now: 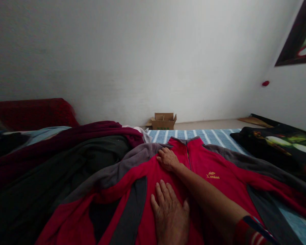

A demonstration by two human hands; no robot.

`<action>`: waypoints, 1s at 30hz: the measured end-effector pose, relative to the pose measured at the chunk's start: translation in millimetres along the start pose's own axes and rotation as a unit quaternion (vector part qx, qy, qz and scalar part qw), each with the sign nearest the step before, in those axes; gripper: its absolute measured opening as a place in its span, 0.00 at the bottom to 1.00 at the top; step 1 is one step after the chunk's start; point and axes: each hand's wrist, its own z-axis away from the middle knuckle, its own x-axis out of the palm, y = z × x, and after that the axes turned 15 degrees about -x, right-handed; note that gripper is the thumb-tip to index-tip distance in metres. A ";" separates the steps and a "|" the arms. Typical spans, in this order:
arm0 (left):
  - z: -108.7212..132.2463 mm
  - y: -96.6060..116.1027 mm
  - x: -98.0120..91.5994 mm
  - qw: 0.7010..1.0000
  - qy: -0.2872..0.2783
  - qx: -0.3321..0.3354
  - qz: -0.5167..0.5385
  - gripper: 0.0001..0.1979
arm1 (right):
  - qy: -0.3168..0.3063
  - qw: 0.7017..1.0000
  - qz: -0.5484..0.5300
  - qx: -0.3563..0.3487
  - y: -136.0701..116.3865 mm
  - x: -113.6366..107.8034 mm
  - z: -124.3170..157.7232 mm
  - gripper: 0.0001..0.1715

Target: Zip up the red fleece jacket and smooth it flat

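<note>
Your left hand (169, 215) lies flat on the lower front of the red fleece jacket (223, 192), palm down, fingers pointing up toward the collar and slightly apart. Your right hand (168, 159) rests higher up, just beside the zip and near the collar, with the fingers reaching across the chest panel. Neither hand is closing on anything: both are open and wide, pressing on the cloth rather than pinching it.

The jacket lies front up on the blue-and-white striped bedcover (201, 136), with its zip (188, 154) closed from the collar (186, 139) down as far as your forearm lets you see. A small gold embroidered logo (213, 175) sits on the chest to the right of the zip. Its grey-panelled sleeves spread out to both sides, and the left of the picture shows one lying over a dark green garment (97, 160).

As things lie, the jacket is spread out and zipped, with no fold across the part in view — the hem is cut off below your hands.

Beyond it, a maroon blanket (66, 137) is heaped beside the dark garment, and a red cushion (33, 114) sits further left. A black printed cloth (277, 149) lies on the right, and an open cardboard box (163, 121) stands on the floor against the wall — well past the bed.
</note>
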 end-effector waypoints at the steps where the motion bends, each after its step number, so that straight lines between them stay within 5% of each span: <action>1: -0.6 0.0 0.2 1.000 -0.002 -0.001 0.001 0.34 | 0.003 1.000 -0.001 -0.003 -0.9 -2.5 2.8 0.21; 11: -0.1 1.0 -5.7 0.999 0.007 0.009 -0.036 0.34 | -0.035 0.997 -0.023 0.070 10.2 -3.7 33.5 0.40; 30: -2.7 3.5 -15.8 1.000 0.005 0.003 -0.019 0.38 | -0.014 0.999 -0.022 0.036 -9.7 -26.5 99.5 0.36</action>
